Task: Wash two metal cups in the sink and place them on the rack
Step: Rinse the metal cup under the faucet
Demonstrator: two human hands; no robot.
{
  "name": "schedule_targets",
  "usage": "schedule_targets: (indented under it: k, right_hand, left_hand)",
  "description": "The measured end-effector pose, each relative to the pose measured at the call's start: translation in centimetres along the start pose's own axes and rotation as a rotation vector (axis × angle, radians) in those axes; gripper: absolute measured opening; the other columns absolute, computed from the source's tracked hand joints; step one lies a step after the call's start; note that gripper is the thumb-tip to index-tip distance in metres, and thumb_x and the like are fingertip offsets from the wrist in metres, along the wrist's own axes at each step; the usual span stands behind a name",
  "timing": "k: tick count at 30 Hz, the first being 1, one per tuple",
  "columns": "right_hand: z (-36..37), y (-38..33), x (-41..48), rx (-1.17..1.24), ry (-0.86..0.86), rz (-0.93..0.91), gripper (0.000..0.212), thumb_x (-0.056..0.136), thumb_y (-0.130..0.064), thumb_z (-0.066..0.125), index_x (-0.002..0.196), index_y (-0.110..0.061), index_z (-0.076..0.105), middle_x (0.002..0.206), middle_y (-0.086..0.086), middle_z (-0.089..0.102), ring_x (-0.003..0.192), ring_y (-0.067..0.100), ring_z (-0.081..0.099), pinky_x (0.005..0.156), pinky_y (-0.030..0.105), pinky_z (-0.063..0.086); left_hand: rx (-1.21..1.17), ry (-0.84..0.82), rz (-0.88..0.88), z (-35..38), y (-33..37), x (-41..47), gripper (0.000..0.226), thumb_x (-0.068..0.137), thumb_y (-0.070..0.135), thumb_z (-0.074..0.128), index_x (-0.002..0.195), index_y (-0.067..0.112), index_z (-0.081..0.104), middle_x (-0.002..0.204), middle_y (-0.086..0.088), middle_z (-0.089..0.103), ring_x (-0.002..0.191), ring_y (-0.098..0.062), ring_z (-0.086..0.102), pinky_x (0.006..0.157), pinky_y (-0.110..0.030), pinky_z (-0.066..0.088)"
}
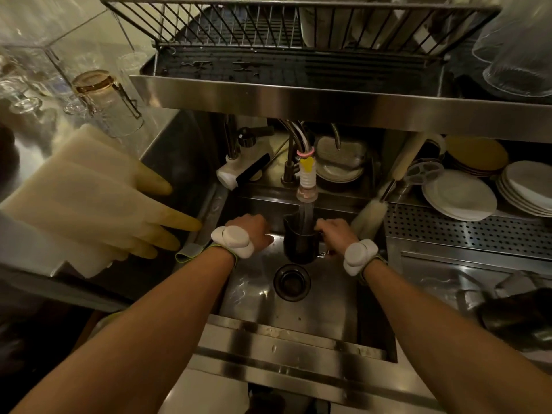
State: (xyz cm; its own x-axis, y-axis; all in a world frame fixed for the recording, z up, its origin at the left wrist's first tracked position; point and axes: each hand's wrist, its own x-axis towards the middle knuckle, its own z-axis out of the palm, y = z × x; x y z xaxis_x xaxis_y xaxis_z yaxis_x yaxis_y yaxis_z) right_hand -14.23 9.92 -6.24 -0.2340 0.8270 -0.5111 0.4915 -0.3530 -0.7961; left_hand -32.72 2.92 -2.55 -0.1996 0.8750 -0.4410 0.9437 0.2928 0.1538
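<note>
I record the metal cup [300, 245] upright at centre frame, mouth up, its handle gripped by the right hand [332, 231]; left hand [248, 230] state: cannot tell.

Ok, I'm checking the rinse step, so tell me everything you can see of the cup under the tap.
The cup looks like dark metal, with a small pouring lip on its rim. It is upright in the sink, and water from the tap runs into its open mouth. The right hand grips its handle side; the left hand is beside it, seemingly apart.
</note>
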Motion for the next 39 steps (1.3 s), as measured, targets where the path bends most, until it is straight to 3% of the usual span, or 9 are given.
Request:
schedule_targets:
  k: [6, 8, 12, 17, 21, 25, 29, 35, 39]
  right_hand:
    - [1.2, -0.2, 0.0, 0.069, -0.012, -0.018, 0.028, 0.088, -0.023, 0.052, 0.064, -0.010, 0.048, 0.062, 0.006, 0.045, 0.062, 0.022, 0.046, 0.063, 0.037, 0.038]
    - [0.5, -0.4, -0.2, 0.027, -0.056, -0.024, 0.025, 0.089, -0.022, 0.051, 0.068, -0.008, 0.052, 0.064, 0.005, 0.047, 0.061, 0.020, 0.047, 0.061, 0.036, 0.040]
    - [0.3, -0.4, 0.3, 0.023, 0.054, -0.026, 0.030, 0.087, -0.024, 0.053, 0.062, -0.010, 0.046, 0.061, 0.007, 0.044, 0.058, 0.021, 0.043, 0.060, 0.034, 0.037]
    - [0.1, -1.3, 0.3, -0.027, -0.065, -0.071, 0.027, 0.088, -0.022, 0.052, 0.064, -0.010, 0.049, 0.059, 0.005, 0.045, 0.056, 0.019, 0.043, 0.058, 0.032, 0.036]
    - [0.1, -1.1, 0.7, -0.106, 0.048, -0.095, 0.033, 0.089, -0.024, 0.051, 0.059, -0.010, 0.047, 0.063, 0.007, 0.047, 0.059, 0.019, 0.043, 0.059, 0.031, 0.033]
    - [0.3, -1.1, 0.4, -0.033, -0.042, -0.078, 0.027, 0.089, -0.023, 0.052, 0.065, -0.011, 0.051, 0.058, 0.004, 0.046, 0.054, 0.018, 0.042, 0.054, 0.028, 0.035]
    - [-0.4, -0.8, 0.6, -0.097, 0.045, -0.074, 0.027, 0.088, -0.025, 0.053, 0.066, -0.010, 0.054, 0.069, 0.009, 0.053, 0.067, 0.023, 0.049, 0.063, 0.030, 0.037]
    - [-0.7, -0.5, 0.3, -0.102, 0.012, -0.085, 0.023, 0.089, -0.025, 0.051, 0.075, -0.007, 0.055, 0.076, 0.013, 0.052, 0.070, 0.024, 0.048, 0.067, 0.033, 0.038]
    - [0.0, -0.3, 0.2, -0.138, 0.046, -0.068, 0.030, 0.090, -0.028, 0.050, 0.067, -0.010, 0.050, 0.073, 0.010, 0.050, 0.069, 0.022, 0.047, 0.066, 0.032, 0.036]
  left_hand:
    - [0.012, -0.029, -0.016, -0.1, 0.3, -0.4, 0.039, 0.089, 0.043, 0.055, 0.120, 0.020, 0.063, 0.124, -0.011, 0.061, 0.111, -0.032, 0.060, 0.090, -0.036, 0.048]
    - [0.000, -0.027, -0.022, 0.0, 0.2, -0.3, 0.039, 0.090, 0.042, 0.054, 0.120, 0.020, 0.062, 0.126, -0.011, 0.060, 0.112, -0.032, 0.059, 0.090, -0.036, 0.047]
    - [0.011, -0.035, -0.027, 0.4, 0.3, -0.4, 0.037, 0.089, 0.043, 0.054, 0.118, 0.023, 0.063, 0.125, -0.010, 0.059, 0.111, -0.032, 0.059, 0.088, -0.035, 0.047]
    - [0.001, -0.052, -0.034, 0.2, -0.1, 0.0, 0.040, 0.088, 0.045, 0.054, 0.122, 0.023, 0.061, 0.126, -0.010, 0.060, 0.112, -0.032, 0.060, 0.090, -0.037, 0.048]
    - [0.016, -0.050, -0.025, 0.2, -0.1, -0.2, 0.041, 0.089, 0.045, 0.053, 0.122, 0.023, 0.061, 0.127, -0.011, 0.059, 0.113, -0.032, 0.059, 0.090, -0.037, 0.047]
    - [0.005, -0.054, -0.020, 0.4, 0.0, 0.0, 0.039, 0.089, 0.044, 0.054, 0.120, 0.021, 0.062, 0.124, -0.011, 0.061, 0.109, -0.033, 0.061, 0.088, -0.036, 0.049]
    - [0.019, -0.051, -0.017, 0.5, 0.6, -0.2, 0.044, 0.090, 0.045, 0.054, 0.127, 0.021, 0.056, 0.131, -0.013, 0.054, 0.117, -0.034, 0.056, 0.095, -0.038, 0.046]
    - [-0.011, -0.019, -0.013, -0.1, 0.8, 0.5, 0.045, 0.088, 0.045, 0.054, 0.124, 0.019, 0.058, 0.128, -0.013, 0.057, 0.113, -0.034, 0.058, 0.091, -0.038, 0.049]
    - [0.001, -0.021, 0.005, 0.2, 1.0, 0.3, 0.045, 0.088, 0.046, 0.054, 0.125, 0.021, 0.057, 0.130, -0.009, 0.057, 0.117, -0.030, 0.057, 0.095, -0.037, 0.049]
